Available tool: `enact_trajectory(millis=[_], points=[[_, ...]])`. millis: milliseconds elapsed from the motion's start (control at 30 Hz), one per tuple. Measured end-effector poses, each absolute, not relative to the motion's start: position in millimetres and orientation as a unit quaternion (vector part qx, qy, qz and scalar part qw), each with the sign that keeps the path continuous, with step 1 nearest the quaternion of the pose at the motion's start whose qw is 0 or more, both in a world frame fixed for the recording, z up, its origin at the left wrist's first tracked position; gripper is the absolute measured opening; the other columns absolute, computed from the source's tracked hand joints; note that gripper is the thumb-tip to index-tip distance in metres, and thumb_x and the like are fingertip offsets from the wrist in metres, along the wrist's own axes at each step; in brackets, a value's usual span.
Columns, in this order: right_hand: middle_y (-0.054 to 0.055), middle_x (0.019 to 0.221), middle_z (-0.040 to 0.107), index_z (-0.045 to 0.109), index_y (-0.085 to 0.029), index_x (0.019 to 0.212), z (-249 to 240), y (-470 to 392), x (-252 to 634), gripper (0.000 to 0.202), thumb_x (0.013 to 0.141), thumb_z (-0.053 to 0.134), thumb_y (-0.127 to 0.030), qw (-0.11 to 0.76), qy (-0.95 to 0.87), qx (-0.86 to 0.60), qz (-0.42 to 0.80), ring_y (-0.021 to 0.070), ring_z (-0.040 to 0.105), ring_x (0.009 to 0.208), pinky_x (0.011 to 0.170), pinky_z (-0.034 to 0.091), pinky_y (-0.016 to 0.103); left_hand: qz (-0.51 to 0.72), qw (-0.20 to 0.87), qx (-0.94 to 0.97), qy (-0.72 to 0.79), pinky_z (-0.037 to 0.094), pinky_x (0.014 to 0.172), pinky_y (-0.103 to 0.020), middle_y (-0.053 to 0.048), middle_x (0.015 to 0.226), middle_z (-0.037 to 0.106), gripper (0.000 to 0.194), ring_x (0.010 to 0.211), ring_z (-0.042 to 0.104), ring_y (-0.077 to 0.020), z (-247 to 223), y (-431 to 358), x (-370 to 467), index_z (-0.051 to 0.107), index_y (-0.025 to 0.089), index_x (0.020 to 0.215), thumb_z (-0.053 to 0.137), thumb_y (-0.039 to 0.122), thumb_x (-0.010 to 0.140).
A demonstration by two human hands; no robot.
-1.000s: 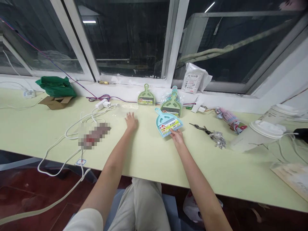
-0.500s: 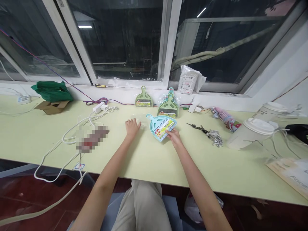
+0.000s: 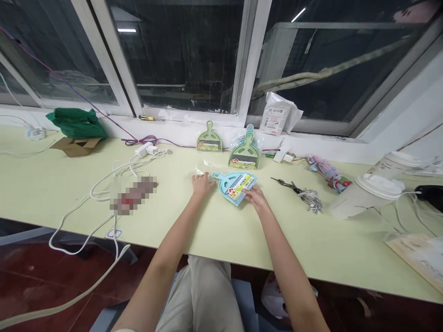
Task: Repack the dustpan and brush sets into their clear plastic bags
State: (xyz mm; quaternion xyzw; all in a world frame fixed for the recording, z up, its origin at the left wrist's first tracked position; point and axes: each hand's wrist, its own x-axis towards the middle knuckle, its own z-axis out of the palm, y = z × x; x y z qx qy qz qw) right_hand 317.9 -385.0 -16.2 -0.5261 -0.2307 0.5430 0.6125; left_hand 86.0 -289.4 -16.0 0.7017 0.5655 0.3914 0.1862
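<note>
In my right hand [image 3: 256,198] is a light blue dustpan-and-brush set [image 3: 232,186], gripped at its lower right edge between thumb and fingers. A yellow-green printed label crosses its front, and its looped handle points left. My left hand [image 3: 202,184] rests on the table just left of that handle, palm down with fingers apart. A clear plastic bag [image 3: 206,165] lies flat at those fingertips. Behind it, a green dustpan set [image 3: 209,139] leans on the wall. To its right stands a stack of wrapped dustpan sets [image 3: 245,152], a green one foremost.
White cables [image 3: 93,184] sprawl across the left side near a brown box [image 3: 74,146] and green cloth bag [image 3: 74,122]. On the right are keys [image 3: 309,198], a folded umbrella [image 3: 327,171] and lidded paper cups [image 3: 367,196]. A white package [image 3: 277,115] sits on the sill.
My left hand has slid right, closer to the blue dustpan set. The set has come down slightly toward the table in my right hand. The view has shifted a little.
</note>
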Motion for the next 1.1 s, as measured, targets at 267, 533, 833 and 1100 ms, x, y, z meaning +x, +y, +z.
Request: enact_trajectory(millis=[267, 533, 833, 1100], points=[[0.003, 0.069, 0.072, 0.063, -0.015, 0.075, -25, -381, 334, 0.025, 0.061, 0.072, 0.004, 0.630, -0.188, -0.549, 0.516, 0.0208, 0.072, 0.072, 0.072, 0.063, 0.035, 0.331, 0.217, 0.695, 0.600, 0.027, 0.104, -0.056, -0.019, 0.084, 0.062, 0.010, 0.115, 0.049, -0.0402, -21, -288, 89, 0.064, 0.018, 0.072, 0.055, 0.014, 0.076], [0.003, 0.080, 0.075, 0.063, -0.017, 0.094, -11, -390, 305, 0.036, 0.063, 0.074, -0.002, 0.596, -0.291, -0.499, 0.558, 0.0201, 0.073, 0.074, 0.073, 0.062, 0.036, 0.433, 0.286, 0.685, 0.511, 0.036, 0.103, -0.043, -0.017, 0.103, 0.064, 0.005, 0.119, 0.049, -0.0345, -8, -303, 90, 0.063, 0.020, 0.082, 0.059, 0.020, 0.079], [0.002, 0.083, 0.075, 0.063, -0.018, 0.083, -15, -387, 281, 0.027, 0.063, 0.076, -0.007, 0.644, -0.239, -0.493, 0.534, 0.0201, 0.072, 0.086, 0.084, 0.059, 0.036, 0.552, 0.319, 0.649, 0.414, 0.008, 0.118, -0.056, -0.008, 0.088, 0.069, 0.016, 0.124, 0.045, -0.0312, 13, -329, 107, 0.067, 0.026, 0.075, 0.064, 0.011, 0.072], [0.003, 0.090, 0.075, 0.066, -0.018, 0.087, -8, -391, 274, 0.037, 0.056, 0.084, -0.022, 0.705, -0.279, -0.407, 0.509, 0.0197, 0.071, 0.086, 0.075, 0.060, 0.028, 0.643, 0.203, 0.596, 0.436, -0.004, 0.118, -0.053, -0.009, 0.149, 0.038, 0.063, 0.145, 0.015, -0.0298, 38, -350, 113, 0.051, 0.026, 0.129, 0.075, 0.038, 0.071]])
